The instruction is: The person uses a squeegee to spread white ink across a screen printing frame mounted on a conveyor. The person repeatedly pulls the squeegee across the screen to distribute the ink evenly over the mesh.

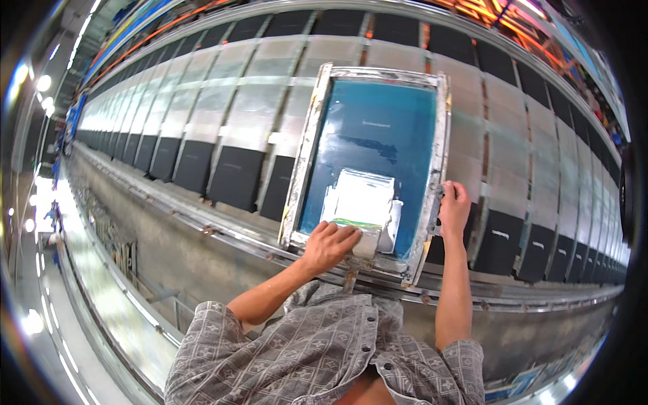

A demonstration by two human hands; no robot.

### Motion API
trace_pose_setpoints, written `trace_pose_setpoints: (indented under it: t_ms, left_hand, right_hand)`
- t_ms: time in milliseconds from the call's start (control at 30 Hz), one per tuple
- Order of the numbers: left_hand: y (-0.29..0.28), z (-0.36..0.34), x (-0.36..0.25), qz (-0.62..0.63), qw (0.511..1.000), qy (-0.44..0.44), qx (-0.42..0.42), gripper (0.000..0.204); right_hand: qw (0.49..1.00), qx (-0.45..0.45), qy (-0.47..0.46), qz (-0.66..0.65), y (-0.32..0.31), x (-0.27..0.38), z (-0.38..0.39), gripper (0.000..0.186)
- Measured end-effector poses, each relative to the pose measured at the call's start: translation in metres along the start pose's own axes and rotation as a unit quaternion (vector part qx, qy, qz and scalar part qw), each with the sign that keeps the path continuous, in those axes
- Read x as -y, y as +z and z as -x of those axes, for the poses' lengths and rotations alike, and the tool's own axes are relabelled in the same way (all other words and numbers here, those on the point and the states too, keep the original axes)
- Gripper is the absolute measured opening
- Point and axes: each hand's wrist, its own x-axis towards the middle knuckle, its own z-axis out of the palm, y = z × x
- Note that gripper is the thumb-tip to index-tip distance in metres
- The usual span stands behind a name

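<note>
A screen-printing frame with blue mesh lies over the long table in front of me. White ink is pooled on the near part of the mesh, and a smaller white streak runs down beside it at the right. My left hand is closed on a squeegee at the frame's near end. A green and yellow strip shows along the squeegee's far edge. At the frame's right side rail, my right hand grips the edge, its fingertips partly hidden.
Rows of black fabric pieces lie along both sides of the table, with pale panels between them. A metal rail runs along the table's near edge. Another long table stands at the left.
</note>
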Motion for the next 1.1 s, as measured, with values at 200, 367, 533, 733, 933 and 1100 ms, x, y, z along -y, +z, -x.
trace_pose_setpoints:
  t_ms: [200,367,533,733,933,1100]
  left_hand:
    - [-0.048,0.029,0.101,-0.004,0.997,-0.036,0.074,0.027]
    - [-0.07,0.031,0.141,0.012,0.991,-0.059,0.122,0.02]
    - [-0.066,0.024,0.161,0.029,0.98,-0.036,0.191,0.016]
    - [-0.06,-0.054,0.213,0.039,0.982,-0.032,0.179,0.02]
    - [-0.057,-0.096,0.236,0.017,0.98,-0.028,0.197,0.02]
    - [-0.044,-0.045,0.212,0.027,0.981,-0.007,0.194,0.016]
  right_hand:
    - [0.998,0.006,-0.055,-0.036,0.119,-0.029,0.04,0.026]
    - [0.998,0.022,-0.021,-0.058,0.155,-0.005,0.059,0.027]
    - [1.0,-0.006,0.018,0.021,0.165,-0.02,0.051,0.03]
    - [0.997,-0.007,0.024,0.068,0.171,-0.03,0.045,0.029]
    - [0.998,0.01,0.065,0.0,0.176,-0.01,0.055,0.027]
    - [0.997,0.008,0.066,-0.029,0.172,-0.014,0.059,0.028]
